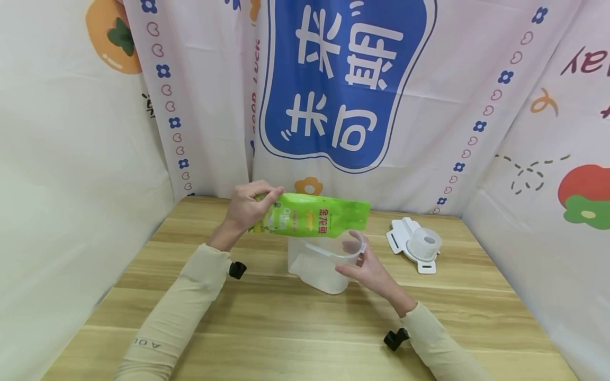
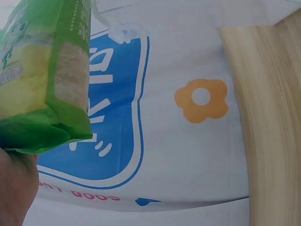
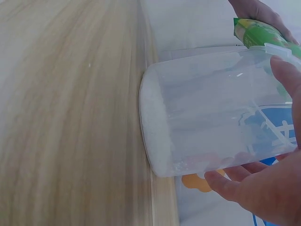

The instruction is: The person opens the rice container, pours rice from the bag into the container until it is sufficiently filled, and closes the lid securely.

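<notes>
My left hand (image 1: 259, 200) grips the end of a green food bag (image 1: 314, 214), which lies level in the air. The bag's other end hangs over the open top of a clear plastic container (image 1: 318, 264) standing on the wooden table (image 1: 267, 317). My right hand (image 1: 355, 259) holds the container by its rim, thumb on one side and fingers on the other. In the right wrist view the container (image 3: 211, 108) has a thin layer of white grains (image 3: 154, 136) at its bottom, and the green bag (image 3: 263, 33) shows above it. The left wrist view shows the bag (image 2: 42, 75) close up.
A white lid (image 1: 415, 244) lies on the table to the right of the container. Printed cloth walls (image 1: 343, 79) close in the table at the back and on both sides. The table edge runs near the walls.
</notes>
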### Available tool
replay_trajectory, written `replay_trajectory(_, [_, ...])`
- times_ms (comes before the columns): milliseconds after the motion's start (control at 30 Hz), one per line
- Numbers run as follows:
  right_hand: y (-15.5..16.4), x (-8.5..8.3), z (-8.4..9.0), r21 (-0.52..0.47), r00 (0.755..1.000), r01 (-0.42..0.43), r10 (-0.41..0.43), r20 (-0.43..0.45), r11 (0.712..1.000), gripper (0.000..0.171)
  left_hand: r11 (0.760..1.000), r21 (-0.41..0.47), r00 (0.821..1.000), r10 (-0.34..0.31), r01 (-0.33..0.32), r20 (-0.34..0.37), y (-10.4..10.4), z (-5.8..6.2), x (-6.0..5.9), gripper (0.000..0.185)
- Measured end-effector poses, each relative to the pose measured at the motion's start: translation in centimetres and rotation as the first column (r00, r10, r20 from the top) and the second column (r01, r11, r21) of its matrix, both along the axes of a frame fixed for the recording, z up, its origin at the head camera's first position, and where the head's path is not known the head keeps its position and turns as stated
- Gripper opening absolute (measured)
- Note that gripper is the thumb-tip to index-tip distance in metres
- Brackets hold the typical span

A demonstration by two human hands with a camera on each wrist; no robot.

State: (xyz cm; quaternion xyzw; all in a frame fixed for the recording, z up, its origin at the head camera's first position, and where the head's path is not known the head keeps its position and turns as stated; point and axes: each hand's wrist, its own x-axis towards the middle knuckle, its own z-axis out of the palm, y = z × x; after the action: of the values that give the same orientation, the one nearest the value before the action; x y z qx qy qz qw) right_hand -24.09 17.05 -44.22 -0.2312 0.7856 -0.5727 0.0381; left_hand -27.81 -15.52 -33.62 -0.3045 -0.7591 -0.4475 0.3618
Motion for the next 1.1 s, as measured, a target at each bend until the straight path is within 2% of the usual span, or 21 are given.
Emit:
replay_trajectory(333, [-0.1, 0.4, 0.3, -0.016, 1.0, -0.006, 0.006, 0.007, 1.0, 0.094, 0.998, -0.067, 0.999, -0.008, 0.011, 0.033, 0.1, 1.0, 0.4, 0.015])
replay_trajectory(633, [-0.1, 0.3, 0.2, -0.012, 1.0, -0.005, 0.005, 0.005, 1.0, 0.093, 0.996, -0.085, 0.998, -0.019, 0.024, 0.063, 0.4, 1.6, 0.7, 0.016])
replay_trajectory(833, [0.0, 0.4, 0.2, -0.02, 1.0, -0.009, 0.01, 0.006, 1.0, 0.094, 0.994, -0.097, 0.998, -0.041, 0.046, 0.055, 0.6, 2.1, 0.5, 0.014])
replay_trajectory(1100, [0.0, 0.2, 0.2, -0.011, 1.0, -0.012, 0.012, 0.016, 1.0, 0.092, 0.991, -0.129, 0.997, -0.021, 0.031, 0.076, 0.7, 2.6, 0.5, 0.014])
